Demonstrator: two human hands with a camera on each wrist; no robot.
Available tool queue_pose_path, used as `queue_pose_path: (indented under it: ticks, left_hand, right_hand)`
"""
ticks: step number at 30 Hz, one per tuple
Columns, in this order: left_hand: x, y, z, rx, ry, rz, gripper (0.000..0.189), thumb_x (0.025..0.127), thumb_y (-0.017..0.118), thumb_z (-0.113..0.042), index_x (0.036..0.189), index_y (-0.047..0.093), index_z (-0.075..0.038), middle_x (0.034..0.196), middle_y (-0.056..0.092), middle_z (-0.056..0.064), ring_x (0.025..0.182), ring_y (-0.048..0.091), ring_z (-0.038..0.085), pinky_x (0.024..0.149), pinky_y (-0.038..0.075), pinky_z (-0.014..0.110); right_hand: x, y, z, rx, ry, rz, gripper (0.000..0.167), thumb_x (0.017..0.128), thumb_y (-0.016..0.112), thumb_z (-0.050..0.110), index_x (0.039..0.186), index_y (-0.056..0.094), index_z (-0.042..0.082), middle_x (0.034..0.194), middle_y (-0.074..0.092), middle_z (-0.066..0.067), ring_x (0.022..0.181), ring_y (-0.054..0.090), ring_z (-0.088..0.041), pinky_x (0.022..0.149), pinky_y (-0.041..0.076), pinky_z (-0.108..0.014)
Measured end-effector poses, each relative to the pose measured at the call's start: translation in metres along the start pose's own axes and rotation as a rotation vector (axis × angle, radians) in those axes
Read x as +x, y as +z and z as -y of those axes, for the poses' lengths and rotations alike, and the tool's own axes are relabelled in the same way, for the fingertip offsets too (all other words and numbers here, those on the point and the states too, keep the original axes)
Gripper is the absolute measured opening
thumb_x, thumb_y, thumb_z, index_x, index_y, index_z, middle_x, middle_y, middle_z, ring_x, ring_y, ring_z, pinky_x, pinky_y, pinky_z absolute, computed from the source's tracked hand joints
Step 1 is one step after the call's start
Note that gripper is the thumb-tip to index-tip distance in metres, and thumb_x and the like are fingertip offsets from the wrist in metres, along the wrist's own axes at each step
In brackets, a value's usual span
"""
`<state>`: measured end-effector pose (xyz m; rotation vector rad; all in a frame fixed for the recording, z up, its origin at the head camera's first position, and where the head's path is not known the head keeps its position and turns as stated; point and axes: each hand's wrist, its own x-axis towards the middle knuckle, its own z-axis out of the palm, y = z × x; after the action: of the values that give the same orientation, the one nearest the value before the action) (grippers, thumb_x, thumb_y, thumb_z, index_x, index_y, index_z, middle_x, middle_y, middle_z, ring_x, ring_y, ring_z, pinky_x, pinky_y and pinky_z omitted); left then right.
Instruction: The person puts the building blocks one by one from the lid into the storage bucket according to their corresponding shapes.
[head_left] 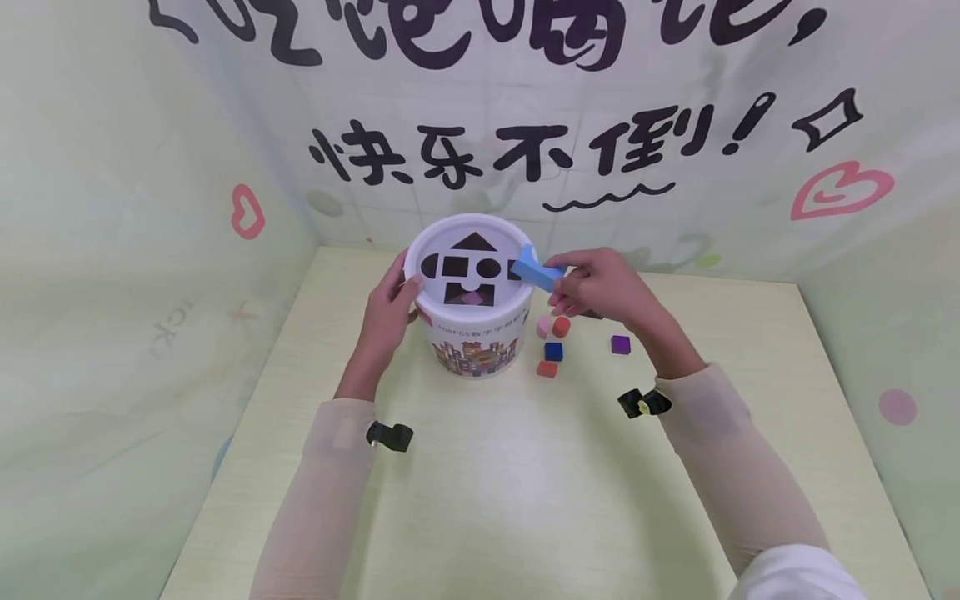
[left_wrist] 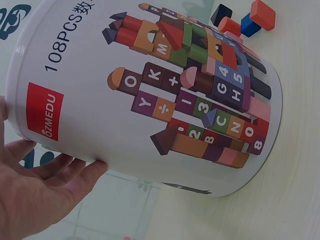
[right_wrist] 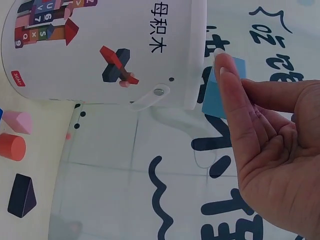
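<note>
Thumb and fingers of the right hand point(head_left: 600, 282) pinch a light-blue block point(head_left: 536, 272), which overlaps the lid point(head_left: 441, 243) at about 3 o'clock, while the left hand point(head_left: 388, 312) holds the white bucket point(head_left: 480, 348) at 9 o'clock, near the top. To post the block well, turn it until its outline agrees with a cut-out; its notched shape seems likeliest to suit the arched cut-out point(head_left: 458, 294) at 6 o'clock. Lower it level, release only once it is seated, and let a firm left hand stop the bucket skidding. Loose blocks point(head_left: 553, 351) lie on the table point(head_left: 465, 467) toward the bucket's 4 o'clock, worth not knocking. The held block hides part of the side cut-out point(head_left: 512, 265) at 3 o'clock, so that one's shape cannot be read. Fingers cover the block's outer end, and the pinkish piece point(head_left: 471, 298) showing through the arched cut-out is too small to identify.
</note>
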<state>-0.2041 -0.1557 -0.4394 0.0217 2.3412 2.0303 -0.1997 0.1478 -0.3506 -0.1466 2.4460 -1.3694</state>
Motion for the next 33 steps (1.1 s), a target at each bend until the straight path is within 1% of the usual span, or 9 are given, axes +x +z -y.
queue_pose_path:
  ticks: [3,8,13,19,24,27,31,33]
  left_hand:
    - [0.0,0.0,0.0,-0.003,0.004,0.002,0.05,0.1,0.051,-0.04,0.147,0.036,-0.046,0.149,0.045,0.011,0.126,0.052,0.027,0.101,0.049,0.051]
    - [0.0,0.0,0.0,-0.002,0.007,-0.002,0.049,0.1,0.051,-0.04,0.146,0.036,-0.046,0.149,0.045,0.009,0.127,0.052,0.027,0.101,0.048,0.051]
    - [0.0,0.0,0.0,0.004,0.009,-0.004,0.049,0.1,0.051,-0.041,0.146,0.036,-0.048,0.149,0.044,0.008,0.127,0.052,0.027,0.101,0.049,0.05]
    - [0.001,-0.001,0.002,-0.006,0.014,-0.002,0.049,0.1,0.051,-0.041,0.146,0.037,-0.046,0.148,0.046,0.009,0.126,0.052,0.026,0.101,0.049,0.05]
    - [0.001,-0.002,0.003,0.0,0.018,0.004,0.05,0.099,0.051,-0.041,0.147,0.036,-0.046,0.148,0.047,0.008,0.126,0.052,0.026,0.102,0.048,0.05]
    - [0.001,-0.002,0.003,0.009,0.012,0.006,0.049,0.099,0.051,-0.042,0.146,0.036,-0.047,0.147,0.047,0.005,0.126,0.052,0.025,0.102,0.048,0.051]
    - [0.001,-0.002,0.003,0.018,0.008,0.009,0.049,0.099,0.051,-0.043,0.146,0.036,-0.048,0.147,0.048,0.003,0.126,0.052,0.026,0.102,0.048,0.051]
    - [0.002,-0.001,0.003,0.019,0.008,0.011,0.049,0.1,0.051,-0.042,0.146,0.036,-0.048,0.147,0.047,0.003,0.126,0.053,0.026,0.102,0.048,0.051]
  right_hand:
    - [0.003,0.004,0.003,-0.005,-0.008,0.014,0.031,0.096,0.057,0.008,0.126,0.063,0.003,0.086,0.07,-0.018,0.069,0.071,-0.023,0.069,0.062,-0.036]
    - [0.009,0.011,0.01,-0.021,-0.035,0.054,0.033,0.096,0.056,0.008,0.128,0.061,0.003,0.086,0.069,-0.018,0.069,0.071,-0.023,0.068,0.062,-0.035]
    - [0.016,0.018,0.015,-0.011,-0.055,0.083,0.035,0.096,0.056,0.008,0.13,0.06,0.003,0.087,0.069,-0.018,0.074,0.071,-0.028,0.07,0.062,-0.036]
    - [0.023,0.027,0.021,-0.014,-0.071,0.119,0.033,0.096,0.055,0.007,0.128,0.061,0.003,0.088,0.07,-0.018,0.074,0.071,-0.03,0.069,0.063,-0.037]
    - [0.025,0.035,0.028,-0.036,-0.091,0.165,0.033,0.094,0.056,0.005,0.126,0.062,0.001,0.086,0.07,-0.018,0.078,0.071,-0.036,0.067,0.063,-0.035]
    - [0.027,0.038,0.031,-0.054,-0.102,0.189,0.032,0.093,0.056,0.004,0.125,0.062,0.001,0.084,0.07,-0.017,0.074,0.071,-0.032,0.066,0.063,-0.037]
    - [0.029,0.04,0.035,-0.076,-0.114,0.216,0.032,0.093,0.056,0.005,0.125,0.062,0.0,0.083,0.07,-0.017,0.07,0.07,-0.026,0.069,0.063,-0.041]
    - [0.03,0.041,0.037,-0.092,-0.116,0.226,0.033,0.093,0.056,0.005,0.125,0.062,0.001,0.082,0.07,-0.016,0.069,0.07,-0.025,0.069,0.063,-0.04]
